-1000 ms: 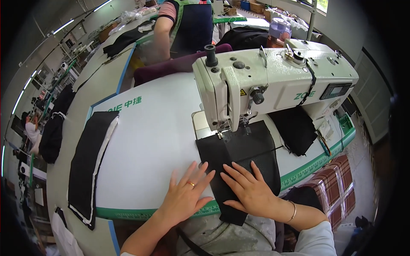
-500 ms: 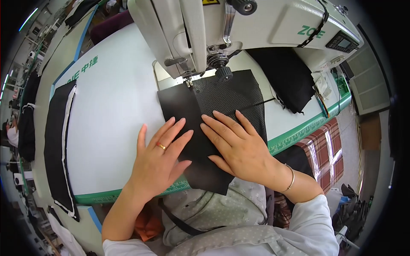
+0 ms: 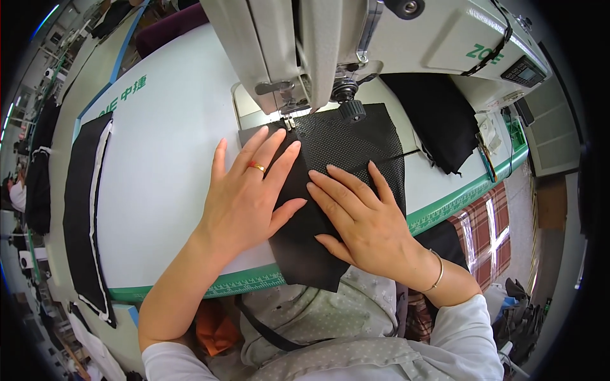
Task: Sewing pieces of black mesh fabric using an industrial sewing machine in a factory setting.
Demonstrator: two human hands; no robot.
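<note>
Sewing machine (image 3: 381, 38) top cut off by upper edge; black fabric (image 3: 330, 171) partly hidden under hands.

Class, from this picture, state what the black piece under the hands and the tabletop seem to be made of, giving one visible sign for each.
Black piece: probably a mesh or perforated synthetic fabric, matte; a fine dotted texture shows and it droops limp over the table edge. Tabletop: likely laminate or coated board, smooth and pale with a slight sheen, edged by a green strip.

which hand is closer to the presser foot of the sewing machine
Left. The left hand has its fingers just below the presser foot; the right hand lies lower on the black fabric.
</note>
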